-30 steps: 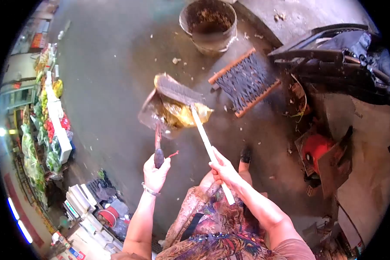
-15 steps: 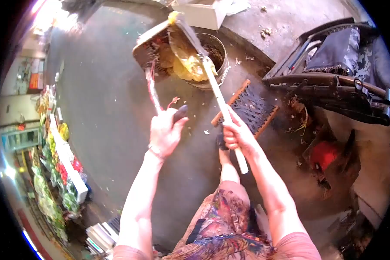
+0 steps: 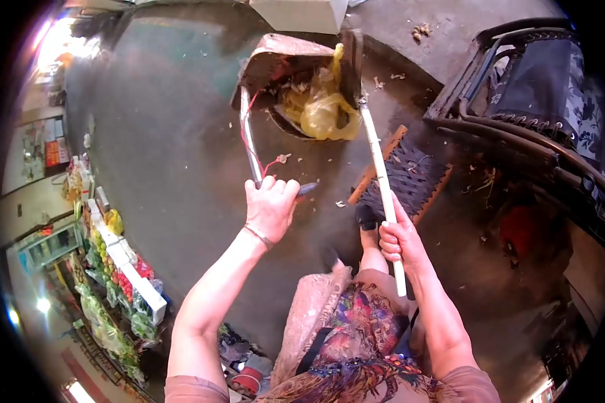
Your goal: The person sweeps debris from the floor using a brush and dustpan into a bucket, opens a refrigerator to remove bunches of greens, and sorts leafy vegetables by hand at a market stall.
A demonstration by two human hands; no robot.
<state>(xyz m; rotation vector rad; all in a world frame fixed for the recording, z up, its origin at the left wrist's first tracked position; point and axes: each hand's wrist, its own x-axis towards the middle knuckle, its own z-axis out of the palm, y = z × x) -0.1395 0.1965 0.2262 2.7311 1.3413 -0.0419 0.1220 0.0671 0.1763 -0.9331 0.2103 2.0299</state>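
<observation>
My left hand (image 3: 272,209) is closed round the handle of a dustpan (image 3: 292,50). The dustpan is tilted over the bucket, which is mostly hidden behind it. A crumpled yellow plastic bag (image 3: 326,115) and some scraps show at the dustpan's mouth; whether they still touch the pan is unclear. My right hand (image 3: 398,238) grips the pale stick of a brush (image 3: 378,154), whose dark head (image 3: 351,67) stands upright beside the bag. A red string hangs along the dustpan handle.
A low woven stool (image 3: 407,171) stands just beyond my foot. At the right is a dark folding chair (image 3: 538,87). A white box (image 3: 302,15) sits at the top. Produce (image 3: 117,262) lines the left side, and small scraps dot the floor.
The dustpan and brush have moved forward, from above the floor to the bucket. The pan has tipped and the yellow bag now hangs lower, apart from the brush head. My left wrist has turned.
</observation>
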